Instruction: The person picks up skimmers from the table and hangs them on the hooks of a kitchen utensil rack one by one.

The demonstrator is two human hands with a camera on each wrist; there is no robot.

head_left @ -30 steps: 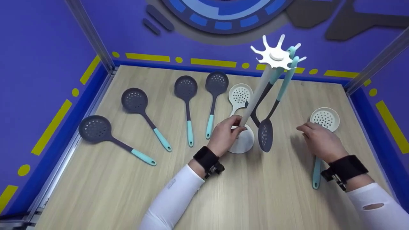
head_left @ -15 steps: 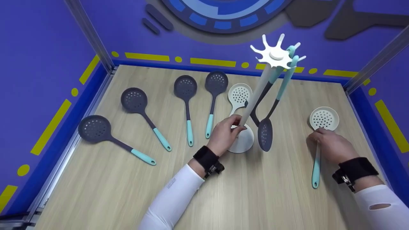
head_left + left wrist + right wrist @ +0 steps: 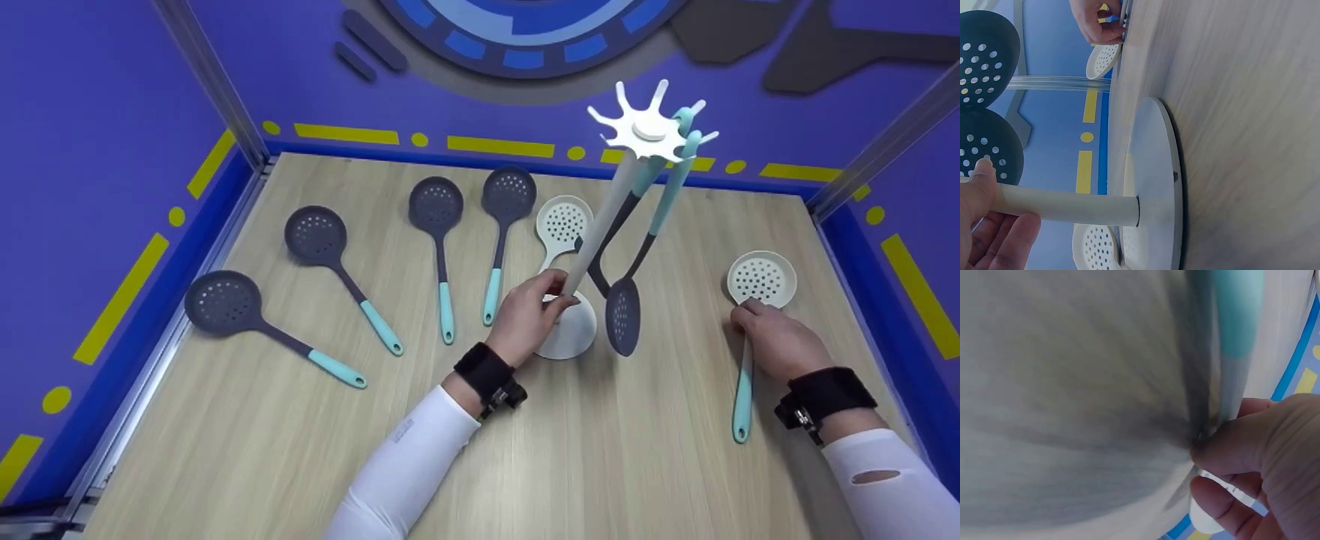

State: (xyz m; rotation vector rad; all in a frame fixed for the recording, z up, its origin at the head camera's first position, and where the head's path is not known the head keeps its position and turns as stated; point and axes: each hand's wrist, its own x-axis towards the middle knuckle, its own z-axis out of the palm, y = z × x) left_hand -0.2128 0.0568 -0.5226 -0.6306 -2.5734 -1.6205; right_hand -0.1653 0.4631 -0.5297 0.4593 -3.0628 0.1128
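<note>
My left hand (image 3: 525,315) grips the pale pole of a utensil stand (image 3: 604,221) just above its round base. At its top, a white ring of prongs carries hanging dark slotted skimmers with mint handles, the nearer skimmer (image 3: 623,319) facing right. On the right side of the table, my right hand (image 3: 784,341) pinches the neck of a white skimmer (image 3: 761,276), whose mint handle points toward me. The right wrist view shows thumb (image 3: 1235,444) and fingers at that neck, close to the tabletop. From the left wrist view, the round base (image 3: 1157,169) stands flat on the wood.
Several dark skimmers lie on the table to the left, including one skimmer (image 3: 223,302) near the left edge. Behind the stand lies another white skimmer (image 3: 564,223), partly hidden by the left hand and pole. Blue panels (image 3: 525,120) enclose the table at back and sides.
My right hand has come down and slightly right, from over the white skimmer's head onto its neck, and its fingers have closed there. The left hand and the stand have stayed put.
</note>
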